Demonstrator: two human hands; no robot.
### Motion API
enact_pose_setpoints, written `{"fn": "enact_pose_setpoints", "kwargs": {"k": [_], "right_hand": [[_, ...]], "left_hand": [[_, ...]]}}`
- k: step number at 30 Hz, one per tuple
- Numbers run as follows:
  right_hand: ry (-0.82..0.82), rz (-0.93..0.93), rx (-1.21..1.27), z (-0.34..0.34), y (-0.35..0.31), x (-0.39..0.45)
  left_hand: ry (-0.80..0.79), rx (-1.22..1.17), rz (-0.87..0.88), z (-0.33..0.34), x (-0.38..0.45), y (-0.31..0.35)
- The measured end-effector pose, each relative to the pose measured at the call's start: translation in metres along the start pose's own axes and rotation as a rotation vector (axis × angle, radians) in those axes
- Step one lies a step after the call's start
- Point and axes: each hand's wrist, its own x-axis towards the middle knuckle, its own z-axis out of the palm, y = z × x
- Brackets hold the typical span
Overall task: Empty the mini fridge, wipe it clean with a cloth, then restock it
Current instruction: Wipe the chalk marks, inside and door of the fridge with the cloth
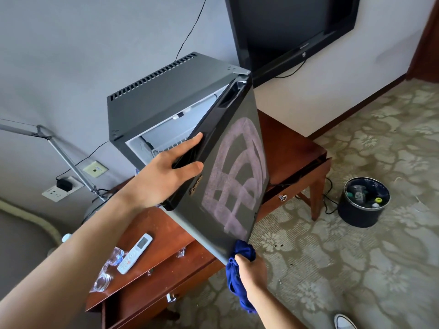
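Soft blue cloth (240, 269), bunched in the right hand (251, 269), presses the near corner of the glossy black fridge door (232, 176). Left hand (166, 172) grips the door's edge, steadying it. Cloth looks limp and light; door stiff, probably slippery.

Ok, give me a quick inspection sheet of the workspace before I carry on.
Surface: wooden desk, drawers partly open.
Job's things: mini fridge, door open, wipe streaks on its front; blue cloth at its lower corner.
Clutter: remote, plastic bottles.
Grippers: left hand holds the door edge; right hand grips the cloth.
Cables: power cord up the wall; cables by the desk leg.
Surroundings: TV, bin, carpet.
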Motion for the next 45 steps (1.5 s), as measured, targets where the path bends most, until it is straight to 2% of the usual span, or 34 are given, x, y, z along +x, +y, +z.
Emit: {"fn": "enact_pose_setpoints", "kwargs": {"k": [6, 10, 15, 18, 20, 24, 26, 31, 35, 42, 45], "right_hand": [[0.008, 0.040, -0.053, -0.003, -0.006, -0.001], [-0.010, -0.035, 0.082, -0.005, -0.043, -0.044], [-0.237, -0.333, 0.362, -0.017, -0.124, -0.131], [-0.384, -0.556, 0.394, -0.026, -0.165, -0.171], [-0.388, -0.650, 0.369, -0.025, -0.176, -0.179], [-0.266, -0.720, 0.286, -0.013, -0.164, -0.169], [-0.208, -0.648, 0.238, -0.010, -0.146, -0.153], [-0.058, -0.320, 0.008, -0.010, -0.077, -0.083], [-0.071, -0.057, -0.138, -0.010, -0.028, -0.023], [-0.083, 0.077, -0.263, -0.011, -0.007, 0.034], [-0.082, 0.085, -0.209, -0.008, 0.000, 0.040]], "left_hand": [[-0.033, -0.015, 0.015, 0.000, 0.001, -0.004], [-0.053, -0.015, 0.017, -0.003, 0.003, -0.009], [-0.064, -0.002, 0.007, -0.007, 0.005, -0.013], [-0.065, 0.033, 0.022, -0.005, 0.008, -0.015], [-0.071, 0.027, 0.026, -0.004, 0.007, -0.014], [-0.058, 0.012, 0.012, -0.004, 0.006, -0.013], [-0.055, 0.028, 0.003, -0.003, 0.006, -0.013], [-0.055, 0.007, -0.012, -0.003, 0.004, -0.011], [-0.052, -0.008, -0.044, 0.000, 0.003, -0.008], [-0.035, -0.036, -0.019, 0.000, 0.001, -0.005], [-0.031, -0.040, -0.015, 0.001, 0.002, -0.003]]}}
